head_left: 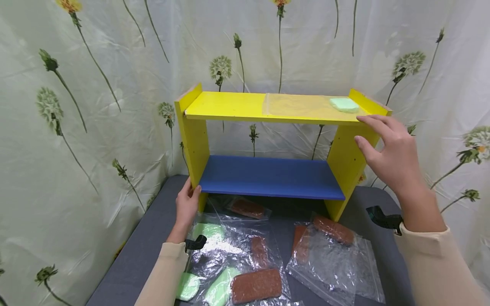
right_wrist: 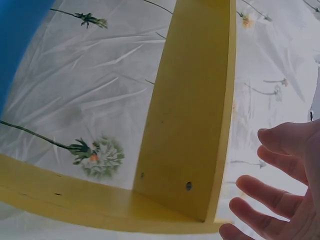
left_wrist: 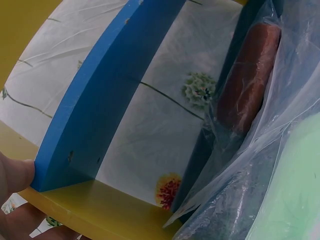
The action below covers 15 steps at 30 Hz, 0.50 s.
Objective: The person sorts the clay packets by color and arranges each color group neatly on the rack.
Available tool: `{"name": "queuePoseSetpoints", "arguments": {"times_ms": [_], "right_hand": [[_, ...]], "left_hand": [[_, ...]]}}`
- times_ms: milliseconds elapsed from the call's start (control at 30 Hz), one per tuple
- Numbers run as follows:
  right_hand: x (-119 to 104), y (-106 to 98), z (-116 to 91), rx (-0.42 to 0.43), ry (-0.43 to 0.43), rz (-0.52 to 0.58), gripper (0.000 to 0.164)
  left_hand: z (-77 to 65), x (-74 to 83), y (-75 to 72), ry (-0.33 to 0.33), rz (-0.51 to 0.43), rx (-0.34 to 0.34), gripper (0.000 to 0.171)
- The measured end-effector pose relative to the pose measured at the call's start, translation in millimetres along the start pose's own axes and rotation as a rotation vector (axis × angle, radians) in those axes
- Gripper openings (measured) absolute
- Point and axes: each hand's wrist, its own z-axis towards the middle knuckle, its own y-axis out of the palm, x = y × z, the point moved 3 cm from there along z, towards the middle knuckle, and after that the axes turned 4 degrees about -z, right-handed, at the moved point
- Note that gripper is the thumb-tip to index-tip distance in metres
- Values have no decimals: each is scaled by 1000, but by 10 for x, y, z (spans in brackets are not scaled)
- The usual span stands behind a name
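A small shelf unit [head_left: 191, 148] with yellow sides and a blue lower board [head_left: 272, 176] stands on the grey surface. My left hand [head_left: 186, 207] grips its left side panel low down; in the left wrist view the thumb [left_wrist: 17, 175] lies by the blue board's end and the fingers go round the outside. Beside the upper right corner, my right hand [head_left: 396, 151] is held up with fingers apart, holding nothing. The right wrist view shows those fingers [right_wrist: 267, 195] spread next to the yellow side panel [right_wrist: 185, 115]. On the top board lies a pale green block [head_left: 344, 104] by a clear plastic bag [head_left: 294, 105].
In front of the unit, clear zip bags [head_left: 333, 267] lie on the grey table [head_left: 126, 263] with brown blocks [head_left: 256, 285] and pale green blocks [head_left: 222, 287]. Another bagged brown block [head_left: 248, 208] sits under the blue board. A flower-printed curtain [head_left: 115, 63] hangs behind.
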Motion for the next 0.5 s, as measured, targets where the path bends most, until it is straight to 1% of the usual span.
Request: {"name": "queuePoseSetpoints", "arguments": {"times_ms": [200, 367, 500], "right_hand": [[92, 55, -329, 68, 48, 26, 50], [205, 134, -590, 108, 116, 34, 52], [284, 194, -755, 118, 187, 35, 55]], "left_hand": [[-7, -3, -4, 3, 2, 2, 55], [-1, -7, -3, 7, 7, 5, 55], [0, -5, 4, 2, 8, 5, 55]]}}
